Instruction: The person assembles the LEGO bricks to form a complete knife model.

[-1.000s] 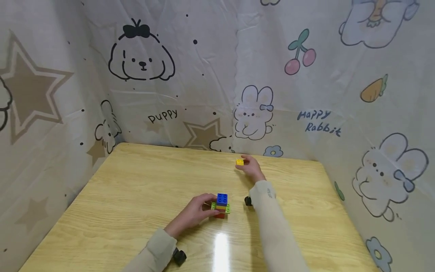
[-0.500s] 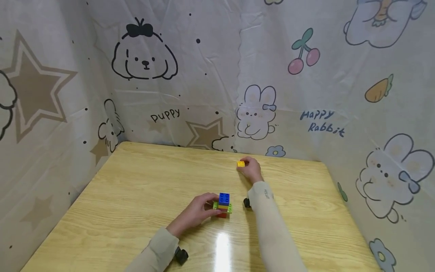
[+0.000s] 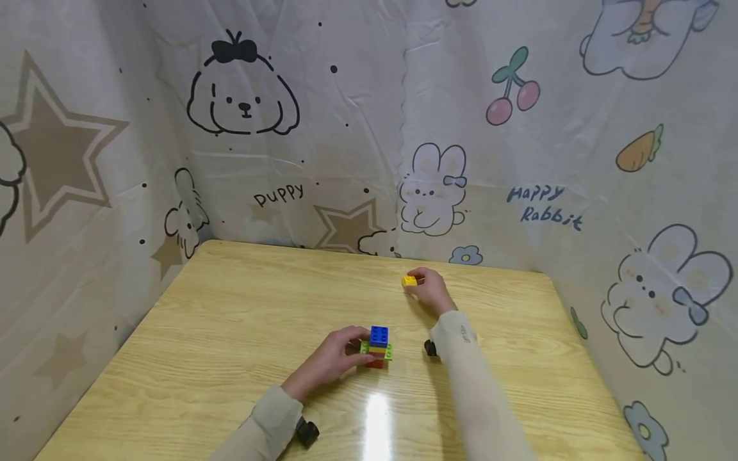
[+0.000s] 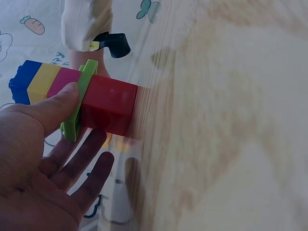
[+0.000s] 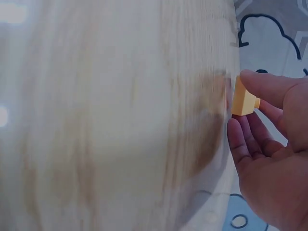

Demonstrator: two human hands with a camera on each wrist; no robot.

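Observation:
My left hand (image 3: 328, 360) holds an upright stack of toy building bricks, thumb on one side and fingers on the other. Blue (image 3: 378, 335) tops it, then yellow (image 4: 42, 83), dark pink (image 4: 63, 81), a wider light green plate (image 4: 86, 79) and a red brick (image 4: 109, 103) at the bottom. In the left wrist view the thumb lies over the pink brick and the plate's edge. Farther back, my right hand (image 3: 432, 291) pinches a small yellow brick (image 3: 409, 281) between thumb and fingers, near the table's far edge. Its studs point toward the palm in the right wrist view.
Both hands work over a light wooden table (image 3: 259, 294). Patterned cloth (image 3: 346, 147) with cartoon animals hangs along its back and sides. A dark wrist device (image 3: 307, 433) sits at the left cuff, another wrist device (image 3: 430, 347) at the right.
My right hand and its yellow brick have come slightly nearer, and the right forearm has swung a little to the right. My left hand keeps its hold on the stack in the same place.

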